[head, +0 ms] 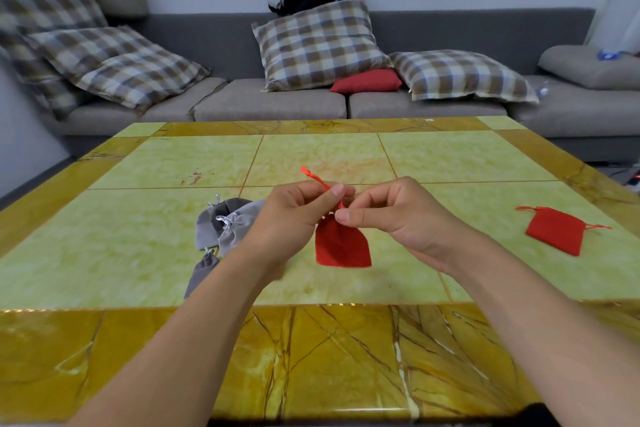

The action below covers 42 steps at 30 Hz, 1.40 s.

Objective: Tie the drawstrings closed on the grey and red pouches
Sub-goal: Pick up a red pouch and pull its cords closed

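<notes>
While hands (pixel 341 210) pinch red drawstring (pixel 313 176), table edge (pixel 311 305) near

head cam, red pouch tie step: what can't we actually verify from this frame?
- Knot state: the neck of the held red pouch sits behind the left hand and right hand; only one cord end shows.
- Grey pouches: the left forearm covers part of the pile, so the count is uncertain.
- Second red pouch: too small to tell whether its cords are knotted.

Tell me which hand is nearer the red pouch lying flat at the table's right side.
Right. The right hand is nearer that red pouch; the left hand is farther, beyond the right.
</notes>
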Tool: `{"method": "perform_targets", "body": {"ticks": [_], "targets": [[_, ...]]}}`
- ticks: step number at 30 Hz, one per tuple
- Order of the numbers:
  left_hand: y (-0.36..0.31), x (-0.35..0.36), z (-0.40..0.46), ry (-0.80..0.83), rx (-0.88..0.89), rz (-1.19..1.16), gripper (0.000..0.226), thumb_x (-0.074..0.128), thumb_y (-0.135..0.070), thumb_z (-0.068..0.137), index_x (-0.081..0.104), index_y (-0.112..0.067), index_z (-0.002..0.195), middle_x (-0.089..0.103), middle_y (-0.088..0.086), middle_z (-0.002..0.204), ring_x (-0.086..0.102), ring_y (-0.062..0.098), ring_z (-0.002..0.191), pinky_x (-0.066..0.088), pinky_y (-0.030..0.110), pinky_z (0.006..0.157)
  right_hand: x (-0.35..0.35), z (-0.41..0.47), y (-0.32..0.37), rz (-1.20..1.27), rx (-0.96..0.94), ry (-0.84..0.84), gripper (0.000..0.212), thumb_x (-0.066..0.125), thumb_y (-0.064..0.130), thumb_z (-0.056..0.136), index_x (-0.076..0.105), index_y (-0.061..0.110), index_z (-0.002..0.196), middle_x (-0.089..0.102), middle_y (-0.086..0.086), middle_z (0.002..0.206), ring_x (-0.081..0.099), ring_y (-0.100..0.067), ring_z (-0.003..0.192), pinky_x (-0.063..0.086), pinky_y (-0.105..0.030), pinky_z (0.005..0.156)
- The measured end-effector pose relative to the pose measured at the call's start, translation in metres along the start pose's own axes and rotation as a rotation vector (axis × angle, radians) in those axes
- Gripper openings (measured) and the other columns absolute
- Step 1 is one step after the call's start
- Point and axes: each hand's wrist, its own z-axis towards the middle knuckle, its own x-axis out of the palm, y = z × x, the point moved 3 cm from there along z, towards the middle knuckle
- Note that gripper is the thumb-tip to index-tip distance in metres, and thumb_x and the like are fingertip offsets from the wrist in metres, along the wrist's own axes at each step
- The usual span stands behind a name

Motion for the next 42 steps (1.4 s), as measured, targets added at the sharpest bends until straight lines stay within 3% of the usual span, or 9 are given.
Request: {"method": "perform_targets", "body": {"ticks": [4,12,17,21,24,29,32,38,42], "targets": [[-0.004,-0.005,-0.002,-0.061,0.086,0.066,0.012,0.068,-0.012,0.090,0.077,-0.005,0.095,0.077,-0.003,0.087,0.067,0.008,0.070,0.056,0.023,0.069,-0.005,-0.001,0.000,-0.010,0.001,-0.075,0.019,0.083,0.013,0.071,0.079,0.002,0.086,0.077,-0.014,0.091,0.072,-0.023,0.098,0.053,-0.032,0.096],[-0.015,-0.010,-0.008,-0.056,0.158,0.169,0.011,0.075,-0.010,0.083,0.076,-0.007,0.093,0.073,0.001,0.068,0.062,0.003,0.058,0.050,0.019,0.057,-0.005,0.000,0.000,0.117,0.038,-0.008,0.025,0.078,0.006,0.076,0.075,-0.006,0.097,0.075,-0.019,0.099,0.072,-0.026,0.098,0.056,-0.026,0.084],[-0.018,-0.011,-0.011,-0.008,0.167,0.201,0.015,0.079,-0.010,0.078,0.077,-0.010,0.093,0.076,0.006,0.075,0.069,0.010,0.066,0.056,0.022,0.066,-0.003,0.001,-0.001,0.080,0.018,-0.057,0.021,0.083,-0.001,0.069,0.072,-0.003,0.086,0.073,-0.024,0.092,0.072,-0.027,0.083,0.058,-0.031,0.082],[-0.017,-0.016,-0.013,0.030,0.220,0.327,0.018,0.082,-0.011,0.076,0.078,-0.010,0.093,0.078,0.004,0.079,0.075,0.017,0.078,0.061,0.031,0.075,-0.001,0.003,-0.002,-0.053,-0.022,-0.120,0.031,0.087,-0.001,0.065,0.066,0.006,0.088,0.076,-0.014,0.079,0.074,-0.022,0.077,0.057,-0.032,0.083],[-0.016,-0.017,-0.014,-0.061,0.330,0.472,0.017,0.084,-0.011,0.075,0.079,-0.012,0.092,0.077,-0.003,0.079,0.073,0.005,0.074,0.059,0.025,0.070,0.005,0.004,0.000,-0.122,-0.054,-0.153,0.033,0.086,0.002,0.069,0.069,0.008,0.096,0.076,-0.009,0.074,0.073,-0.017,0.073,0.056,-0.029,0.081],[-0.022,-0.010,-0.016,-0.214,0.674,0.759,0.019,0.078,-0.004,0.077,0.080,-0.016,0.092,0.077,-0.006,0.083,0.069,0.004,0.079,0.052,0.016,0.068,0.007,0.003,-0.004,0.165,0.103,0.011,0.033,0.074,0.003,0.083,0.069,0.007,0.115,0.072,-0.009,0.082,0.069,-0.021,0.083,0.059,-0.036,0.084],[-0.024,-0.002,-0.019,-0.286,0.670,0.656,0.020,0.077,-0.002,0.078,0.079,-0.017,0.090,0.073,-0.014,0.080,0.067,0.003,0.077,0.051,0.015,0.066,0.008,0.001,-0.003,0.301,0.170,0.141,0.021,0.065,0.012,0.092,0.067,0.006,0.112,0.063,-0.012,0.090,0.064,-0.019,0.080,0.058,-0.034,0.080],[-0.021,0.005,-0.017,-0.284,0.516,0.346,0.023,0.077,0.000,0.079,0.079,-0.020,0.090,0.076,-0.014,0.076,0.071,0.000,0.073,0.052,0.014,0.066,0.008,0.005,-0.004,0.506,0.165,0.155,0.033,0.062,0.026,0.089,0.064,0.006,0.116,0.059,-0.004,0.077,0.057,-0.014,0.067,0.052,-0.027,0.068],[-0.018,0.003,-0.016,-0.322,0.503,0.385,0.024,0.078,-0.001,0.079,0.080,-0.023,0.090,0.074,-0.018,0.077,0.071,-0.001,0.073,0.053,0.016,0.066,0.002,0.009,-0.005,0.238,0.081,-0.028,0.034,0.070,0.027,0.083,0.072,-0.003,0.097,0.068,-0.012,0.075,0.064,-0.020,0.064,0.058,-0.027,0.063]]}}
